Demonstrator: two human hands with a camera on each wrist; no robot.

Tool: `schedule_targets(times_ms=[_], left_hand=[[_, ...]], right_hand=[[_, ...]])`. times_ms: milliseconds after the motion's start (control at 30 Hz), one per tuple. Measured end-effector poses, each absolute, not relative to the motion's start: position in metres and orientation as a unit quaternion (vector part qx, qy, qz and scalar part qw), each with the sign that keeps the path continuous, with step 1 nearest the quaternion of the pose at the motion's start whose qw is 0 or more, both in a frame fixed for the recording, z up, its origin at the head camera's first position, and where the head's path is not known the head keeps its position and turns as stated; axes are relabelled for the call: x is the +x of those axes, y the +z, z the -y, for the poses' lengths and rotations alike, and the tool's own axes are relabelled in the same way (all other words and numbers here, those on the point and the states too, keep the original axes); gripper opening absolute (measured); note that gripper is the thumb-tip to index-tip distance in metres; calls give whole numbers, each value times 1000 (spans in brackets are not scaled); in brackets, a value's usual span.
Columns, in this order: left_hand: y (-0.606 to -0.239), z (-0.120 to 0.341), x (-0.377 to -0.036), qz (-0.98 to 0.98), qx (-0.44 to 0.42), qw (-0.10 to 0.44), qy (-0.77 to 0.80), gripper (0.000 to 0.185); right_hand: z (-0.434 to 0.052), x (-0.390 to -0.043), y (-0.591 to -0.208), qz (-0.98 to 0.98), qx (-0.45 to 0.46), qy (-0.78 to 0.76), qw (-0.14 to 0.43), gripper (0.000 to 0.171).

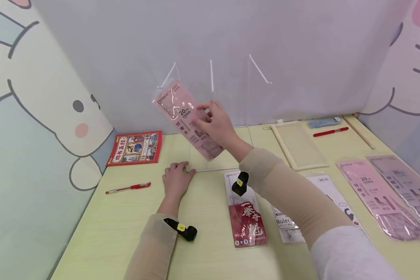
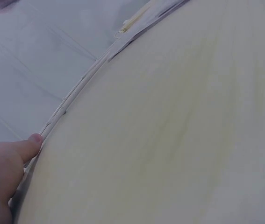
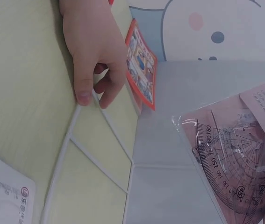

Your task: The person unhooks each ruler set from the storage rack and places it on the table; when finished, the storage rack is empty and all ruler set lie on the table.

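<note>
Pale green desk [image 1: 119, 233] boxed in by cartoon-animal wall panels, seen from the head camera. Right hand [image 1: 218, 124] is lifted above the clear acrylic stand [image 1: 217, 155] at the back of the desk, fingers and thumb pinching a pink ruler pack [image 1: 185, 118], a see-through pouch with "20" printed on it, tilted with its top leaning left. Left hand [image 1: 176, 179] lies on the desk at the stand's front-left corner, fingers loosely bent against its edge. Left of the stand sit a red booklet [image 1: 135, 147] and a red pen [image 1: 127, 188]; in front of it lies a red ruler packet [image 1: 246, 217].

Left wrist view: just a fingertip [image 2: 34, 140] touching the stand's thin edge.

Right wrist view: the pink pack [image 3: 237, 158] shows a protractor inside, held above the stand; the left hand [image 3: 92, 51] has its thumb and fingers around the stand's rim
</note>
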State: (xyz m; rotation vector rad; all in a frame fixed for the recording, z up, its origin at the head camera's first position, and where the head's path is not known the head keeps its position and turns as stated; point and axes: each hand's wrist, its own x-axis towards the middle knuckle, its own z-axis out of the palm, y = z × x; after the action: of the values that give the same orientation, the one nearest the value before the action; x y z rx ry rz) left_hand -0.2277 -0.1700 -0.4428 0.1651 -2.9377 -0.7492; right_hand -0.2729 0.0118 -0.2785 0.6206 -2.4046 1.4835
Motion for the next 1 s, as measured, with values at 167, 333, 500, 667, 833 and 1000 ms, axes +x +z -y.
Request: schedule_targets(times_ms=[167,333,500,667,833,1000], left_hand=[[-442,170,-228,965,47,57,-252,52],[-442,170,-226,966,49,53,-250,52],[-442,171,-226,966,50,46,-251,53],[-442,173,-226,965,53,44,-252,53],[-441,171,-226,965,55,42,-253,53],[-440,170,-226,965,53,43,-252,53]], right_hand=[[-19,-270,-273,826,241,491,133,35],[-21,-265,-268,814,267,496,143,34],[-23,-260,-268,796,280,519,138,31],[-31,-258,-277,800,277,523,99,36],[-51,-260,-296,821,223,524,44,37],[-70,-260,-313,834,182,521,10,42]])
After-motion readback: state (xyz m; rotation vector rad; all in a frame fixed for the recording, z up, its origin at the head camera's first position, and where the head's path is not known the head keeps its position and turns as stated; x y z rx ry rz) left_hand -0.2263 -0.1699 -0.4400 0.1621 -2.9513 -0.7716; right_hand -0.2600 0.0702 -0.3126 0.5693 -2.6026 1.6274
